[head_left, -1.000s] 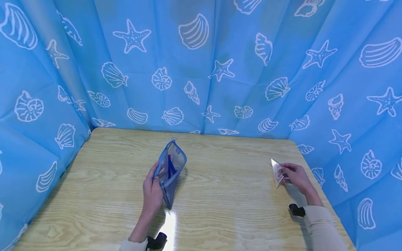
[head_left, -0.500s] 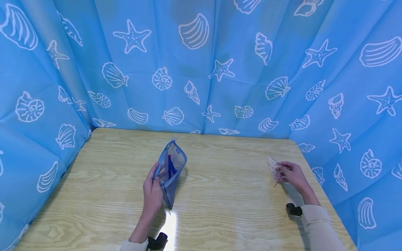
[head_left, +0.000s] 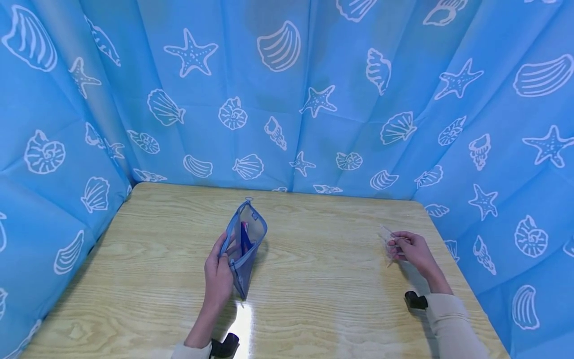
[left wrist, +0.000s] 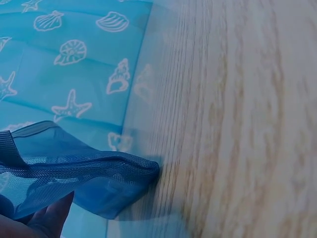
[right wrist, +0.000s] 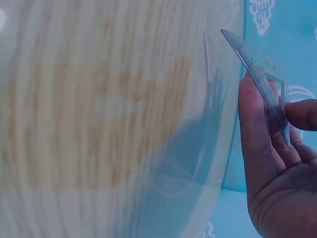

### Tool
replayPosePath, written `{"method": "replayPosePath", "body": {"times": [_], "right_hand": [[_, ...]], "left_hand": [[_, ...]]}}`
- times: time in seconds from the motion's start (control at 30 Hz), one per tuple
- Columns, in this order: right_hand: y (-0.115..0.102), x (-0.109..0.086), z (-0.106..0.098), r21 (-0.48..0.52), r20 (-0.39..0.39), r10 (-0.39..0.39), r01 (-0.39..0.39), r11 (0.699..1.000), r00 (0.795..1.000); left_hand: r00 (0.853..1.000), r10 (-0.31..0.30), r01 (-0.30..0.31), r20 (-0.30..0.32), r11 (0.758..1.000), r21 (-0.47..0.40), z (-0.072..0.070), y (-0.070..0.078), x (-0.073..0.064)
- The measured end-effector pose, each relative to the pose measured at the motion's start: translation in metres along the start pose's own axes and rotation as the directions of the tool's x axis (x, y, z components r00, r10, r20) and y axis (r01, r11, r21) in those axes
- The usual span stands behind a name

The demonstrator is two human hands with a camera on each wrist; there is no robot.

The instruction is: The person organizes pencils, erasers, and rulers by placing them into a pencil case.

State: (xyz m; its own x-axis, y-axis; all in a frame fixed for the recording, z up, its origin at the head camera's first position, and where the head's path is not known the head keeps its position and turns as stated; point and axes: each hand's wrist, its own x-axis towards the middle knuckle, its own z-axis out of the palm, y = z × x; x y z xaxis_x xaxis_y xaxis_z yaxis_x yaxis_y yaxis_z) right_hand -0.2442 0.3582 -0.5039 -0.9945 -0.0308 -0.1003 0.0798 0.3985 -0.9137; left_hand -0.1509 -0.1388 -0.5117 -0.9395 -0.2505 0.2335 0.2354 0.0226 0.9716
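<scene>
My left hand [head_left: 218,274] grips the near-left rim of a blue mesh zipper pouch [head_left: 246,264], which it holds upright with its mouth spread wide. Inside the pouch lies a dark blue item with a red end [head_left: 245,239], its lower part hidden by the mesh. The left wrist view shows the pouch's zipper edge [left wrist: 99,161] with fingertips beneath it. Over the right side of the table, my right hand [head_left: 414,252] pinches a clear set square [right wrist: 262,82] between thumb and fingers. Ruler marks run along its long edge, and its middle has a cut-out.
Both hands work over a wood-grain table [head_left: 314,299]. A blue curtain [head_left: 287,99] with white shells and starfish hangs around its back and sides. Black straps [head_left: 416,300] sit at both wrists, and a bright glare lies near the left wrist.
The right hand has shifted slightly left with the set square, which has turned so it looks fainter in the head view. The left hand and pouch stay in place.
</scene>
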Motion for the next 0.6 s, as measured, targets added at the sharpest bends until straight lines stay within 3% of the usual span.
{"method": "replayPosePath", "body": {"times": [0.3,0.6], "right_hand": [[-0.006,0.003,0.009,-0.019,-0.013,-0.024,0.024,1.000,1.000],[-0.015,0.010,0.028,0.030,0.002,-0.037,0.037,0.999,0.999]], "left_hand": [[1.000,0.000,0.000,0.001,1.000,-0.004,0.000,0.000,0.000],[1.000,0.003,-0.003,-0.002,1.000,0.006,0.001,0.001,0.000]]}}
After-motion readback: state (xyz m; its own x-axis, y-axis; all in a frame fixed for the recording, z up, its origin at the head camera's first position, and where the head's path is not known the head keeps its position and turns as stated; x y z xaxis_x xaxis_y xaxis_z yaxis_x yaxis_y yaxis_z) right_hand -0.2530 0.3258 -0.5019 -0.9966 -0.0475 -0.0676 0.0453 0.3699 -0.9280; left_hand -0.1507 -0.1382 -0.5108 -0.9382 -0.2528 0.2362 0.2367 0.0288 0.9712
